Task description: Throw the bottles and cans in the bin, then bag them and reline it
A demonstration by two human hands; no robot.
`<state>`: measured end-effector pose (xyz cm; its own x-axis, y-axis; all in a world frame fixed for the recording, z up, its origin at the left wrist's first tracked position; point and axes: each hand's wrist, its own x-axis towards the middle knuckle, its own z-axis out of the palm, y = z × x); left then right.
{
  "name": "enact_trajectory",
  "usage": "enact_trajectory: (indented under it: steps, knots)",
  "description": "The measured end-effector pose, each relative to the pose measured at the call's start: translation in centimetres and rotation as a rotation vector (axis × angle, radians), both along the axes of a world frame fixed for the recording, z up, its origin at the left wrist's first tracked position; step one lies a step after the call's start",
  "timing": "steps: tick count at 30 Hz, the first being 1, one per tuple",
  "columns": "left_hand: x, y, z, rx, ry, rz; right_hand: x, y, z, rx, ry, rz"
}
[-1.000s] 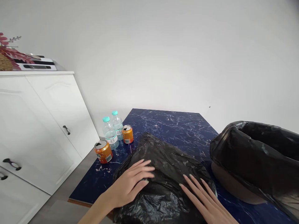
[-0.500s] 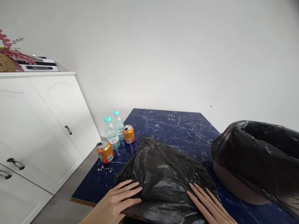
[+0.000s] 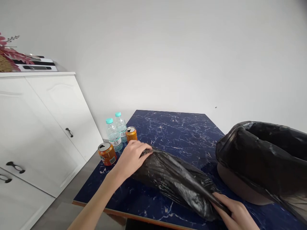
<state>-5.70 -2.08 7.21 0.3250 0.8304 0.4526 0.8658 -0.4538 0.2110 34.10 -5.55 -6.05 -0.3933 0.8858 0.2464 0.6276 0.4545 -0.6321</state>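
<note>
A black plastic garbage bag [image 3: 177,179] lies bunched lengthwise across the front of the table, in a long folded shape. My left hand [image 3: 135,156] is closed on its far left end, thumb and fingers pinching the plastic. Its near right end is gripped by my right hand [image 3: 231,209], with a fold of plastic between thumb and fingers. Just beyond my left hand stand an orange can [image 3: 131,134], partly hidden by the hand, and a second orange can [image 3: 107,154]. Two clear bottles with turquoise caps, a nearer one [image 3: 113,135] and a farther one [image 3: 121,126], stand behind.
On the right stands a trash bin [image 3: 240,185] lined with a black bag [image 3: 254,163] folded over its rim. The dark blue marbled table [image 3: 177,131] reaches the white wall. A white cabinet [image 3: 52,127] is at the left, with pink flowers [image 3: 14,54] on top.
Both hands lay flat on the spread bag before; now they grip its two ends. The bag has been gathered into a narrower roll, uncovering the table's front edge. My left hand moved up and away.
</note>
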Motion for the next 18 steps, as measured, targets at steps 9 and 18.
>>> enact_trajectory:
  steps: [9, 18]
  knots:
    - [6.7, -0.5, -2.9, 0.085, 0.121, -0.247, -2.0, 3.4, 1.1, -0.172, 0.123, -0.170]
    - [6.9, 0.6, -5.7, -0.215, 0.207, -0.252, -4.4, -1.6, 6.1, 0.458, -0.093, -0.186]
